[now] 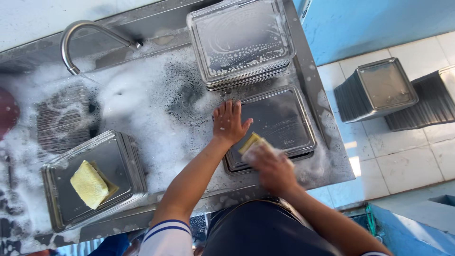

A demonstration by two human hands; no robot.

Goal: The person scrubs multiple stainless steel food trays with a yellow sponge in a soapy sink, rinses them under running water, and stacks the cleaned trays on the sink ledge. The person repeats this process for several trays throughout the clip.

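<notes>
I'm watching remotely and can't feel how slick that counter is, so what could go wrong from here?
1. The left hand pins only one edge of the steel tray on foam; it could skid while the right hand scrubs with the sponge.
2. The soapy tray stack behind sits close to the counter's edge and might slide off towards the trays on the floor.

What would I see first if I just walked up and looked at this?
Probably the white foam covering the metal sink counter, with a curved tap at the back. In the middle, the left hand presses flat on a shiny steel tray while the right hand rubs it with a soapy yellow sponge. Another yellow sponge lies on a tray stack at the left, and more trays stand on the tiled floor at the right.
</notes>
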